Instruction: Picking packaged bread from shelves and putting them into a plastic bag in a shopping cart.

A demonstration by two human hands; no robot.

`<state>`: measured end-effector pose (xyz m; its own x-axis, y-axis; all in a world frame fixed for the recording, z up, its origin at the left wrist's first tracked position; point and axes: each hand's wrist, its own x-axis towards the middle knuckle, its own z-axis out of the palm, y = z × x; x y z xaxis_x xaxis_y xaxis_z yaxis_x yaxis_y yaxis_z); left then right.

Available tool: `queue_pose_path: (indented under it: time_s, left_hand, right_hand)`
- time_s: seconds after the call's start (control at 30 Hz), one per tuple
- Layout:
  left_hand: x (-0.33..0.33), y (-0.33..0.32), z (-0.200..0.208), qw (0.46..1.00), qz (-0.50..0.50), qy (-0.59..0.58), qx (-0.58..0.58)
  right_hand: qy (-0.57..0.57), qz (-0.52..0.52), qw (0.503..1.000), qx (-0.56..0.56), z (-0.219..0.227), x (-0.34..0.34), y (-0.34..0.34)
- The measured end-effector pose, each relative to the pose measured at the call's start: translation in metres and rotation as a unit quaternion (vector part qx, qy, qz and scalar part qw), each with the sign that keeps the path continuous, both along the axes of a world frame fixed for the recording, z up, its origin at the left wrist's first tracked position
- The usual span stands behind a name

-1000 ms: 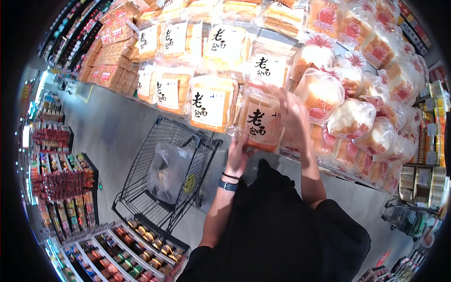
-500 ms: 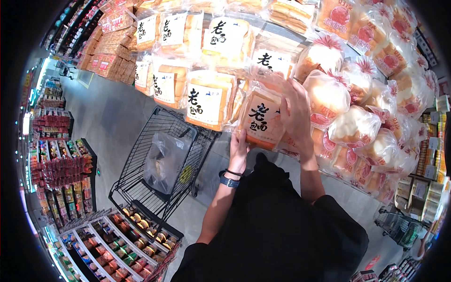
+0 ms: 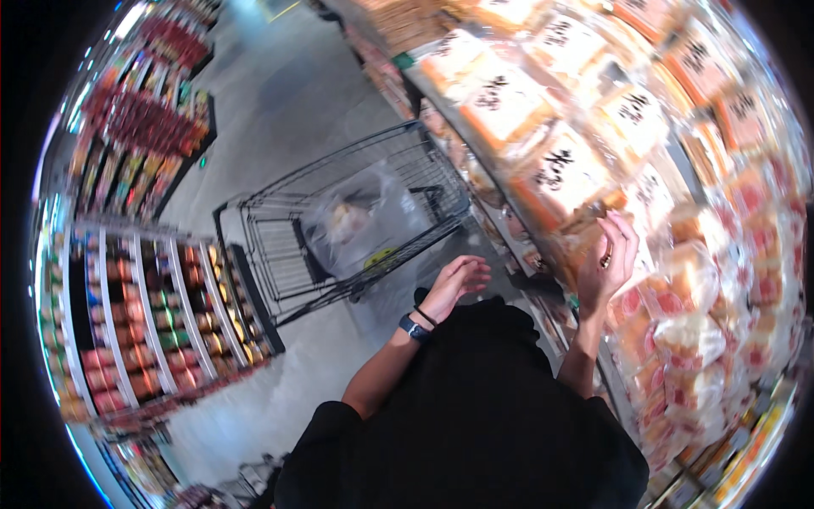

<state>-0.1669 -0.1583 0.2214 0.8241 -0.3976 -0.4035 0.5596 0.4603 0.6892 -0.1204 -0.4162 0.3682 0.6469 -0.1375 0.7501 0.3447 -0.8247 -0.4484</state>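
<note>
Two hands are up: the right hand (image 3: 606,263) touches a bread bag (image 3: 566,182) at the shelf's (image 3: 475,153) front edge, fingers loosely curled. Left hand (image 3: 458,282) hovers empty, fingers together, near the cart (image 3: 339,229). Gripping the bag's sides gently would avoid squashing it.

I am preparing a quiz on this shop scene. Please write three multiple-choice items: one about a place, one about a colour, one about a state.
1. Where is the cart?
A. to the person's left
B. behind the bread shelf
C. on a counter

2. What colour is the sleeve?
A. white
B. black
C. yellow

3. What is the left hand doing?
A. gripping a bag
B. pushing the cart
C. open, holding nothing

Answers: 1 A, it stands in the aisle left of the hands. 2 B, the clothing is black. 3 C, its fingers are spread, free of everything.
</note>
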Motion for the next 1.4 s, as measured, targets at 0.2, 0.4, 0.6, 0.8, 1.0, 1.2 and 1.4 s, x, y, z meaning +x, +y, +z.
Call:
queue_pose_path:
  time_s: [0.2, 0.4, 0.6, 0.8, 1.0, 1.2, 1.4]
  left_hand:
    - [-0.024, 0.099, -0.011, 0.989, 0.147, 0.027, -0.017]
    - [-0.044, 0.190, -0.028, 0.956, 0.283, 0.047, -0.056]
    - [-0.072, 0.237, -0.046, 0.904, 0.420, 0.044, -0.062]
    - [-0.110, 0.238, -0.046, 0.850, 0.509, 0.129, -0.042]
    - [-0.118, 0.229, -0.039, 0.795, 0.568, 0.204, -0.051]
    - [-0.100, 0.224, -0.041, 0.725, 0.639, 0.242, -0.079]
    - [-0.062, 0.230, -0.044, 0.731, 0.631, 0.245, -0.084]
  right_hand:
    - [0.093, 0.183, 0.979, 0.011, -0.007, 0.018, 0.135]
    - [0.194, 0.397, 0.896, -0.032, -0.031, 0.043, 0.266]
    - [0.358, 0.556, 0.746, -0.077, -0.121, 0.073, 0.361]
    - [0.491, 0.559, 0.663, -0.083, -0.296, 0.136, 0.450]
    - [0.632, 0.368, 0.670, -0.125, -0.452, 0.215, 0.519]
    - [0.634, 0.286, 0.704, -0.146, -0.437, 0.204, 0.589]
    - [0.260, 0.524, 0.746, -0.318, -0.413, 0.216, 0.592]
